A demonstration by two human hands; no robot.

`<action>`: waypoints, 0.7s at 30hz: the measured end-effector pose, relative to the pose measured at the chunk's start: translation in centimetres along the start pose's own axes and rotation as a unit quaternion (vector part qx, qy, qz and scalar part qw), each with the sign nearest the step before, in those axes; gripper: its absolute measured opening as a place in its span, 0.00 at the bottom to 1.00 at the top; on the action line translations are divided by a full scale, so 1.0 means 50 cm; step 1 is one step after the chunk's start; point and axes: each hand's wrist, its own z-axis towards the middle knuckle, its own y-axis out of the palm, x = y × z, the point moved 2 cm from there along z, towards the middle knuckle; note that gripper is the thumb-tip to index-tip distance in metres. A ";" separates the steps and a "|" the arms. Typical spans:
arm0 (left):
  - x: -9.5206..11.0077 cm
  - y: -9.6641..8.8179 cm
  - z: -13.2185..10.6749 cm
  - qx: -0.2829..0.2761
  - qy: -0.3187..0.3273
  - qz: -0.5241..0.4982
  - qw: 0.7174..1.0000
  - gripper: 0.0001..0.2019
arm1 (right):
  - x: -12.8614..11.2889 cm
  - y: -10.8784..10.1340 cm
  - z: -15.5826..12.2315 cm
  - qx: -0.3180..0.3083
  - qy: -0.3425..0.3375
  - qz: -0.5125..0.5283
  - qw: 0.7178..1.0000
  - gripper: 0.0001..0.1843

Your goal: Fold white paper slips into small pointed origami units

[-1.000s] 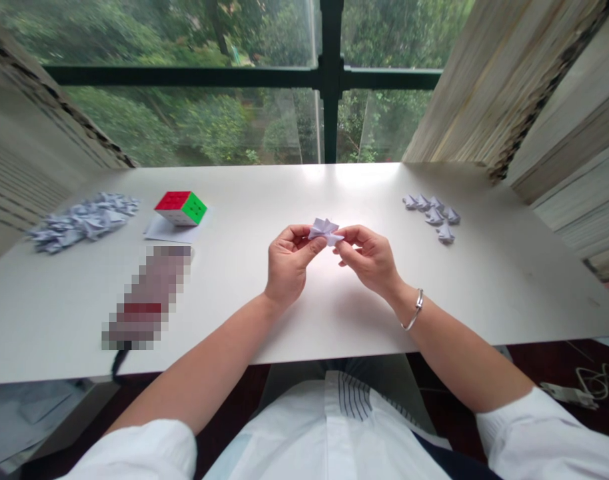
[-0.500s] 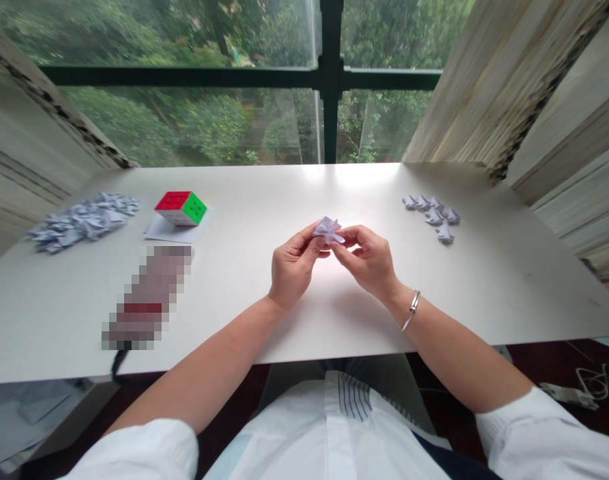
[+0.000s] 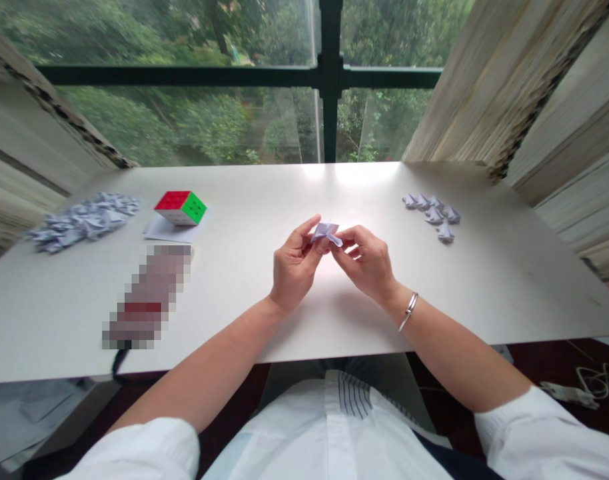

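A small folded piece of pale lilac paper (image 3: 326, 231) is held above the middle of the white table (image 3: 264, 200). My left hand (image 3: 293, 267) pinches its left side, with the forefinger stretched up beside it. My right hand (image 3: 367, 261) pinches its right side with curled fingers; a silver bangle sits on that wrist. Several finished folded paper pieces (image 3: 433, 213) lie in a small group at the right of the table. A larger heap of folded paper pieces (image 3: 82, 220) lies at the far left.
A colourful puzzle cube (image 3: 180, 207) rests on a white sheet (image 3: 159, 230) left of centre. A blurred-out oblong object (image 3: 147, 297) lies near the table's front left edge. Stacked paper walls rise on both sides, a window stands behind, and cables (image 3: 579, 387) lie on the floor at right.
Both hands drew slightly closer together and turned the folded paper a little. My left forefinger has lifted and straightened.
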 end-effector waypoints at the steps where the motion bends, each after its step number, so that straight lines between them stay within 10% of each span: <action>1: 0.001 0.000 0.001 0.004 0.003 -0.008 1.000 0.22 | -0.003 -0.001 0.001 -0.001 0.002 0.005 1.000 0.04; 21: 0.008 -0.002 0.013 -0.021 0.002 -0.068 0.997 0.15 | -0.006 -0.010 0.007 0.001 0.059 0.112 0.992 0.08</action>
